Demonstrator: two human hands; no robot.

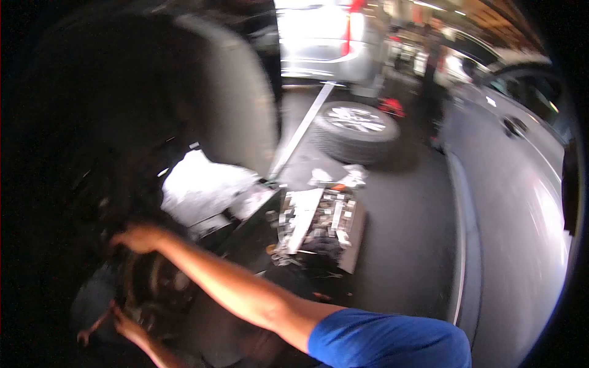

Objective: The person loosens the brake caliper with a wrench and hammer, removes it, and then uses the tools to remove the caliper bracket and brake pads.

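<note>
From the lower right, my bare right arm with a blue sleeve reaches into a dark wheel well. My right hand is bent with its fingers together among dark parts above the brake disc; what they hold is too dark to see. Lower down, my left hand is beside the disc, its fingers closed at one end of a wrench-like tool. The tool's open end points down and left. Motion blur and shadow hide the fine detail of both hands.
A tool tray full of sockets and tools stands on the floor. Behind it lies a removed wheel. A grey car door is on the right, a silver vehicle at the back, and a dark fender curves overhead.
</note>
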